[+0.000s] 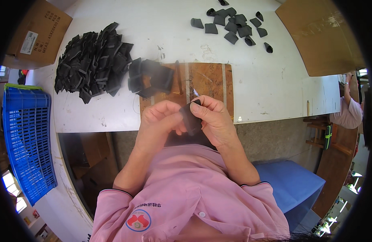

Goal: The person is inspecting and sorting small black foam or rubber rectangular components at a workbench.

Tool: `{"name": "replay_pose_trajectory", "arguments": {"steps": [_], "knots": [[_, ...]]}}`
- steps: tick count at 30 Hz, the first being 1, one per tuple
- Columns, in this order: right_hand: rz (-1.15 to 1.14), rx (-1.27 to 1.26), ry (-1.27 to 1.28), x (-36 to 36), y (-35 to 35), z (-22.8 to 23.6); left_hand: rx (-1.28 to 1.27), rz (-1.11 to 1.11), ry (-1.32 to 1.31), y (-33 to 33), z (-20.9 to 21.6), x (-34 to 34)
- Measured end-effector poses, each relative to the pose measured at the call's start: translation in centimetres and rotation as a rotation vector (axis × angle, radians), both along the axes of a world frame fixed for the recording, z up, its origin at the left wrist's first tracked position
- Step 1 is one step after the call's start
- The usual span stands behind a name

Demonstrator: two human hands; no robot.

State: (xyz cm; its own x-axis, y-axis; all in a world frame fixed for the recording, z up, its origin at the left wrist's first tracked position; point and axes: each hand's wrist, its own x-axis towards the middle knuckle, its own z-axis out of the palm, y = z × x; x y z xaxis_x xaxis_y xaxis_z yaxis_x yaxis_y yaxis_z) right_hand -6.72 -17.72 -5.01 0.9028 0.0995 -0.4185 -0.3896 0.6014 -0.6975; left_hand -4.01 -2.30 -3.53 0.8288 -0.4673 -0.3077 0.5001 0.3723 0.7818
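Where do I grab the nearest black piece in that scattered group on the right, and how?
Probably pinch across the middle of that black piece, from the near side: its short, tube-like body lies at the group's near edge, with the other black pieces farther off and the cardboard box to the right.

Free tabletop [270, 94] right, black heap [93, 60] left

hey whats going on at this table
A person in a pink shirt pinches a small black piece in the right hand, with the left hand, blurred, at its other edge. Ahead, a brown board lies on the white table, with a heap of black pieces to the left and a looser scatter farther off.
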Motion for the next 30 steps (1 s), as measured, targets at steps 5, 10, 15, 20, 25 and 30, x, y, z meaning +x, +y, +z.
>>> {"name": "replay_pose_trajectory", "arguments": {"steps": [5, 10, 15, 20, 25, 30], "knots": [[-0.072, -0.417, -0.131, -0.4, 0.9, -0.1, 0.118, 0.03, -0.053, 0.2, -0.5, -0.1], [-0.244, -1.07, -0.648, -0.5, 0.8, 1.8, 0.299, 0.186, -0.17, -0.7, 0.3, -0.9], [-0.226, -1.083, -0.73, -0.3, 1.6, 0.8, 0.646, 0.195, -0.619, -1.3, -0.7, -1.1], [-0.28, -1.533, -0.921, 0.5, 2.3, 0.4, 0.95, 0.489, -0.902, -2.3, -0.7, -1.1], [-0.308, -1.337, -0.668, 0.8, 2.2, 0.2, -0.15, 0.265, 0.173, -1.5, 0.7, 0.5], [-0.051, -0.115, -0.101, 1.1, 0.9, 0.9, 0.353, 0.298, -0.262, -1.9, 1.0, 0.1]]}}
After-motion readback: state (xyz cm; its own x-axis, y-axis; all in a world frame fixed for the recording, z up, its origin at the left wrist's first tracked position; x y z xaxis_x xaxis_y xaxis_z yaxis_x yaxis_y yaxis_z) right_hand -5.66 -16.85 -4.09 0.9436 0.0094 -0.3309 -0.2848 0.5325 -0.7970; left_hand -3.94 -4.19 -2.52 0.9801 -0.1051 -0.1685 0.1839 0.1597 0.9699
